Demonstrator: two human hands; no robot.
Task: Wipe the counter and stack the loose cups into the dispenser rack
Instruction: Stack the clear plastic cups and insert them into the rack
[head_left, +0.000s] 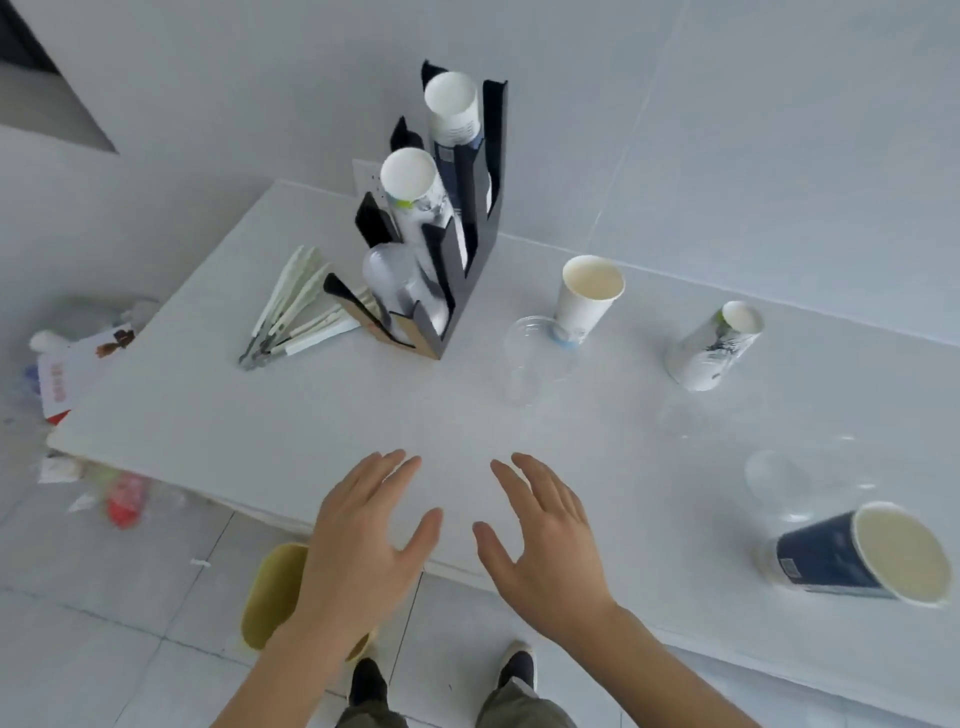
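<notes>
Head view. Both hands empty, fingers spread, palms down over the near edge of the counter (322, 415): left hand (363, 540) and right hand (540, 540) side by side, thumbs toward each other, not touching. No cloth in either; none seen anywhere on the counter.

Dispenser rack (467, 249), black, stands at the far left of the counter, its slots already holding stacks of paper cups and one of clear cups. Bundle of wrapped straws (291, 312) lies just left of it.

Loose cups, all right of the rack: white paper cup (587, 301) upright, clear plastic cup (524, 358) just beside it, whether touching I cannot tell. Patterned paper cup (711, 348) tipped over, farther right. Dark blue paper cup (857, 556) on its side near the right edge, with another clear cup (779, 478) close by, faint.

Judgement: task barely begun. No loose cup racked yet, wiping not visibly started; cups likely need clearing first.
</notes>
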